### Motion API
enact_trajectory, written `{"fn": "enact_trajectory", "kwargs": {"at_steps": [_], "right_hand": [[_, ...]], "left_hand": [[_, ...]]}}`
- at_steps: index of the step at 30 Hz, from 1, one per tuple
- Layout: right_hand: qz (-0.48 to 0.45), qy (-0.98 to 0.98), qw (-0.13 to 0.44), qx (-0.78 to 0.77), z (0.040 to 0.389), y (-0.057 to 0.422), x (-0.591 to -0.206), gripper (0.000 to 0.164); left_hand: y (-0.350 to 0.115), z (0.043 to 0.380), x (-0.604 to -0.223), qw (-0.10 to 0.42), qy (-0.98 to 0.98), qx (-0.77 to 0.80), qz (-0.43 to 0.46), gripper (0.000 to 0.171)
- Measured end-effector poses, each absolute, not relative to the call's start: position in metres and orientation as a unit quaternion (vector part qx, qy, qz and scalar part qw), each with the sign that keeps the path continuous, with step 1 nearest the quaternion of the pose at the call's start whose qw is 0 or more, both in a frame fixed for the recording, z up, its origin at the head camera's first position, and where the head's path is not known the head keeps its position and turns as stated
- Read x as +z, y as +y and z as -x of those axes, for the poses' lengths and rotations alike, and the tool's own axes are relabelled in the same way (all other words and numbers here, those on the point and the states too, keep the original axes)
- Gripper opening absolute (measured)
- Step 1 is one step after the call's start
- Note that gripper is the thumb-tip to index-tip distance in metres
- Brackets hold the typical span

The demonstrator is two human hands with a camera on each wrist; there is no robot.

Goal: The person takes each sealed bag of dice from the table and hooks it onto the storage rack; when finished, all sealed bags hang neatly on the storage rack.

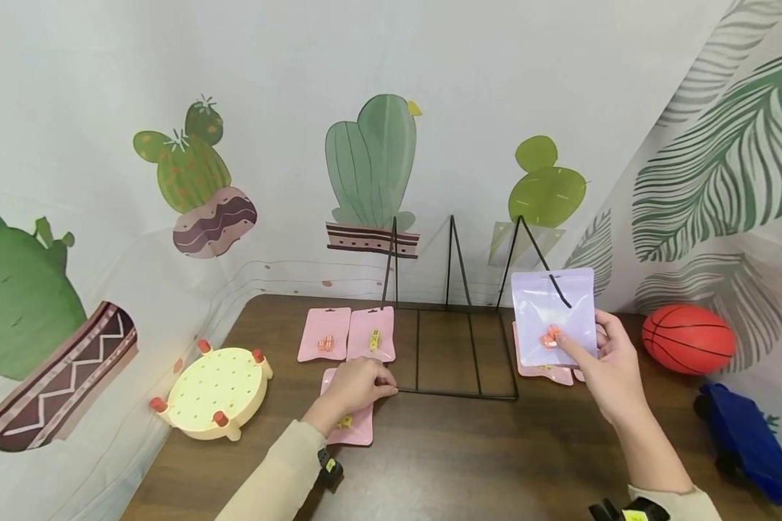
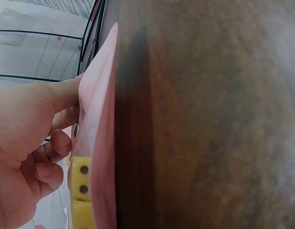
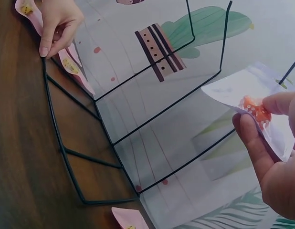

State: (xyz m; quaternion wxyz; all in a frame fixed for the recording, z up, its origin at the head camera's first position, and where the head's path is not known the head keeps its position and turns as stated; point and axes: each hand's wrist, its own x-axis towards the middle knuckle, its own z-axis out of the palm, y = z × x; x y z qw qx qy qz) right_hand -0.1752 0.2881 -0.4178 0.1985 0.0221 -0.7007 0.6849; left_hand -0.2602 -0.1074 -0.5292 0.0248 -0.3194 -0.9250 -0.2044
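My right hand (image 1: 609, 369) pinches a light purple pouch (image 1: 531, 307) between thumb and fingers, over the orange dice (image 3: 256, 110) inside it. The pouch's top hole is on the right prong of a black wire rack (image 1: 478, 396), and the prong's tip pokes out in front. At the rack's front left corner, my left hand (image 1: 361, 383) pinches the wire with thumb and fingertips. Below that hand lies a pink pouch with yellow dice (image 2: 80, 179), partly covered by the hand and wrist.
Two pink pouches, one with orange dice (image 1: 326, 343) and one with yellow dice (image 1: 374, 340), lie left of the rack. More pink pouches (image 1: 541, 372) lie behind the purple one. A yellow pegged stand (image 1: 218, 391) is far left; a red ball (image 1: 688, 339) and blue toy cart (image 1: 749, 438) are right.
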Motion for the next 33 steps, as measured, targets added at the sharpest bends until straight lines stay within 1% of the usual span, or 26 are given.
{"fn": "enact_trajectory", "kwargs": {"at_steps": [5, 8, 10, 15, 18, 19, 22, 28, 33], "right_hand": [[0.002, -0.698, 0.191, 0.690, 0.197, 0.286, -0.416, 0.042], [0.007, -0.687, 0.186, 0.703, 0.212, 0.284, -0.415, 0.040], [0.006, -0.682, 0.187, 0.707, 0.223, 0.283, -0.415, 0.039], [0.006, -0.694, 0.192, 0.694, 0.247, 0.282, -0.414, 0.038], [0.007, -0.695, 0.190, 0.694, 0.259, 0.281, -0.414, 0.040], [0.007, -0.692, 0.188, 0.697, 0.262, 0.281, -0.413, 0.042], [0.004, -0.684, 0.189, 0.705, 0.271, 0.279, -0.413, 0.040], [0.005, -0.686, 0.192, 0.702, 0.282, 0.279, -0.416, 0.031], [0.014, -0.686, 0.177, 0.706, 0.286, 0.286, -0.425, 0.027]], "left_hand": [[-0.108, 0.261, -0.529, 0.023, -0.926, -0.202, 0.317, 0.008], [-0.108, 0.261, -0.529, 0.024, -0.926, -0.201, 0.319, 0.011], [-0.107, 0.262, -0.529, 0.024, -0.926, -0.201, 0.319, 0.009], [-0.107, 0.261, -0.527, 0.022, -0.927, -0.198, 0.318, 0.005], [-0.107, 0.261, -0.528, 0.023, -0.926, -0.198, 0.320, 0.005], [-0.107, 0.261, -0.528, 0.024, -0.926, -0.197, 0.321, 0.005], [-0.107, 0.261, -0.528, 0.026, -0.926, -0.196, 0.323, 0.005], [-0.107, 0.261, -0.527, 0.028, -0.925, -0.195, 0.326, 0.004], [-0.107, 0.261, -0.527, 0.025, -0.925, -0.195, 0.325, 0.005]]}}
